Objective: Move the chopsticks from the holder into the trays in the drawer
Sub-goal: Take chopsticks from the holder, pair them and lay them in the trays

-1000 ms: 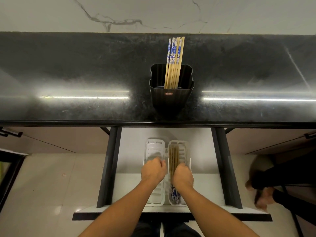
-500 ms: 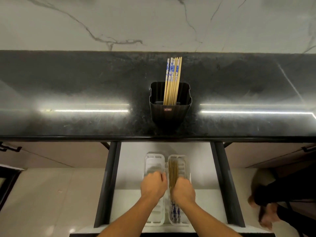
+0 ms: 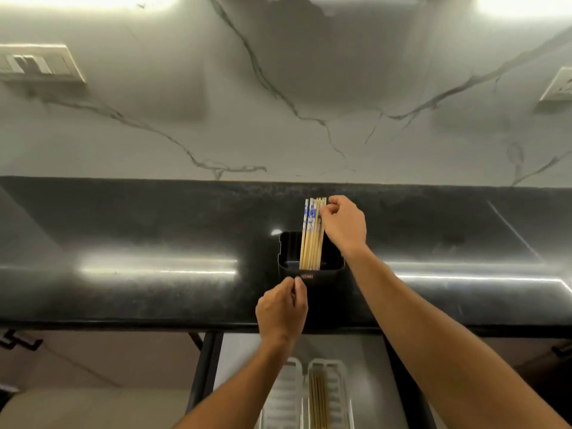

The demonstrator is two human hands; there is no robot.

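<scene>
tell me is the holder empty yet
Not empty: chopsticks stand upright in the holder, tops sticking out above its rim, and the right hand pinches the rightmost ones.

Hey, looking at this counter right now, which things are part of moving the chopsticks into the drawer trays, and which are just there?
Part of the job: chopsticks in the black holder, right hand pinching their tops, left hand at the holder's front, left tray, right tray with chopsticks laid in it.
Just there: switch plate, wall socket, black counter.
</scene>
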